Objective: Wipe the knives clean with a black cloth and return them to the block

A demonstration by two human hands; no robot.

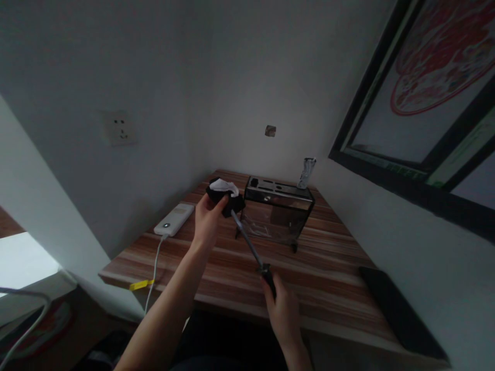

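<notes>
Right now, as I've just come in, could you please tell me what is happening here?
The person's right grip holds a metal rod by its black handle, while the left grip holds a black piece with white material at the rod's far end. Whether the rod goes inside is unclear. A slotted holder stands on the wooden table, a silvery item upright at its top.
</notes>
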